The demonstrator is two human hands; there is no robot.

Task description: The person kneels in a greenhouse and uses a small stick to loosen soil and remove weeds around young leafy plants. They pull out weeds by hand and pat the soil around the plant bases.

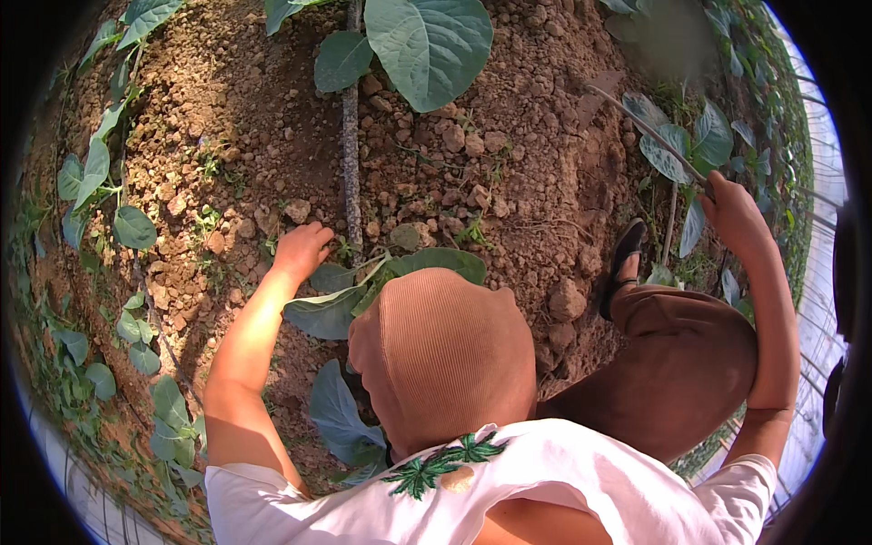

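My left hand (301, 251) is low over the crumbly soil, its fingers bent down beside a speckled grey drip hose (351, 160). Whether anything is between those fingertips is hidden. My right hand (734, 212) grips the thin handle (654, 134) of a hand hoe, off to the right. The handle slants up and left to a flat, dirt-coloured blade (599, 99) against the ground. Just right of my left hand, a broad-leaved seedling (327, 313) grows at the hose, partly hidden by my knee. Small weeds (206, 219) sprout in the soil to the left.
A large-leaved plant (432, 51) stands ahead over the hose. More plants line the left row (95, 170) and the right row (712, 136), close to my hoe hand. My sandalled foot (623, 266) rests on the soil. Clods (567, 300) lie between foot and knee (446, 347).
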